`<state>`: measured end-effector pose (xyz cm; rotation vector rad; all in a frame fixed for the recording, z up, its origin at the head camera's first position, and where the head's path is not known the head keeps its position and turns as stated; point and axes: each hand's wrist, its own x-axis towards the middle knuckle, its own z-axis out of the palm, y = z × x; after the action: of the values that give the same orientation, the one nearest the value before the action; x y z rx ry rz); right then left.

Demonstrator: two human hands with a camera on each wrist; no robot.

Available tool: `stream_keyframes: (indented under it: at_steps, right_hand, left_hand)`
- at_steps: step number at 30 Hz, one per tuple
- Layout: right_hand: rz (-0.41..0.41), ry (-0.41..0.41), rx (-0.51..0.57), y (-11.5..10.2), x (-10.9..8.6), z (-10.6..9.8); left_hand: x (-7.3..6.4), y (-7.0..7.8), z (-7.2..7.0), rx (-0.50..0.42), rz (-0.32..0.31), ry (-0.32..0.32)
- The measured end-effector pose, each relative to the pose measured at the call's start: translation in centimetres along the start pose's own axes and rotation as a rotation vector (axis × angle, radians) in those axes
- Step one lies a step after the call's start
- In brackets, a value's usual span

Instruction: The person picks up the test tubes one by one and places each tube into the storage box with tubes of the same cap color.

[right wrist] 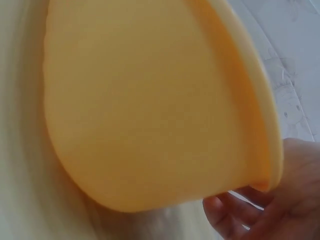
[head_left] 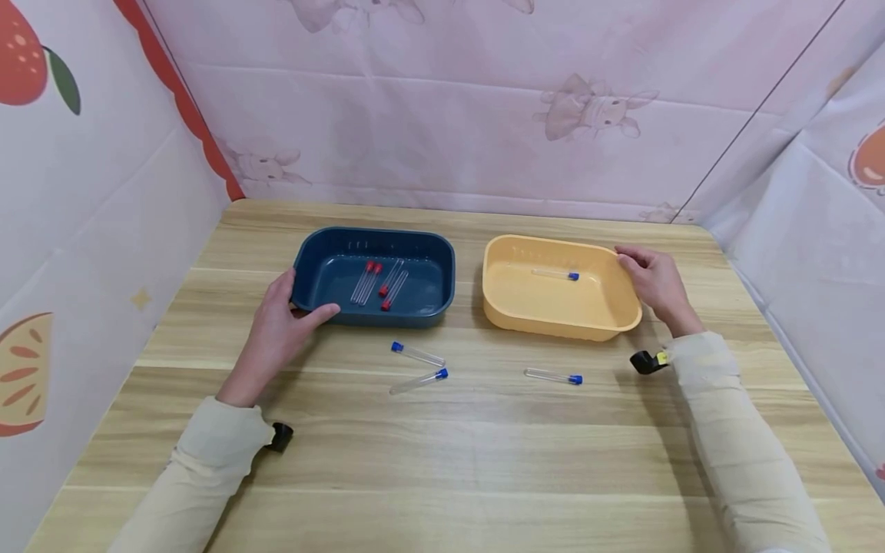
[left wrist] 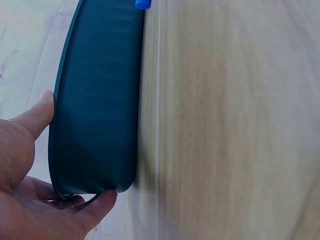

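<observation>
Evidently part-sorted: 4 red-cap tubes (head_left: pixel 396 289) in navy bin (head_left: pixel 429 288), 1 blue-cap tube (head_left: pixel 555 274) in yellow bin (head_left: pixel 574 311) R of navy, 3 loose blue-caps (head_left: pixel 419 355) prob. left, 2 just front of navy, 1 farther front-R; L hand (head_left: pixel 280 326) half-curled, gripping navy's L end, R hand (head_left: pixel 657 284) bent-fingered, gripping yellow's rim, end farthest from navy.

Four tubes (head_left: pixel 396 289) in left bin (head_left: pixel 429 286), one in right bin (head_left: pixel 553 304), three before them on table (head_left: pixel 484 461)
</observation>
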<state>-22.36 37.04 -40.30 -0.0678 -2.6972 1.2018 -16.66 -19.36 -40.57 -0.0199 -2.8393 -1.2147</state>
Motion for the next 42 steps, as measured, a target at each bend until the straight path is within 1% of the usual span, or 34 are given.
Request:
stream_keyframes:
  at_steps: [4,8,10,16,19,21,25,29,36,42]
  right_hand:
    - [-0.015,0.003,0.017,-0.2,-0.9,-0.3]
    - [-0.028,-0.005,0.011,-0.6,-2.3,-0.8]
    - [-0.025,-0.027,0.001,-0.8,-3.1,-1.0]
    - [-0.008,-0.137,-0.040,-1.5,-5.1,-1.9]
    - [-0.021,-0.172,-0.037,-1.7,-6.0,-2.0]
    - [-0.043,-0.182,-0.029,-1.8,-6.5,-1.9]
    - [-0.111,-0.180,-0.007,-1.7,-7.3,-1.5]
    - [-0.152,-0.166,-0.008,-1.9,-8.1,-1.2]
    - [-0.196,-0.156,0.010,-2.9,-9.4,-1.0]
    - [-0.190,-0.149,-0.029,-1.6,-9.6,-0.6]
  left_hand:
    - [0.0,0.0,0.0,0.000,-0.002,0.001]
    - [0.0,0.0,0.0,0.004,-0.004,0.001]
    - [0.0,0.0,0.0,0.002,-0.005,0.001]
    - [0.1,0.0,0.1,-0.006,-0.006,0.005]
    - [0.1,-0.1,0.1,-0.009,0.003,0.009]
    - [0.1,-0.1,0.1,-0.010,0.008,0.011]
    - [0.1,-0.1,0.1,-0.014,0.014,0.013]
    - [0.0,-0.1,0.1,-0.017,0.017,0.014]
    - [0.0,0.0,0.1,-0.015,0.009,0.014]
    - [0.1,0.0,0.2,-0.015,0.002,0.014]
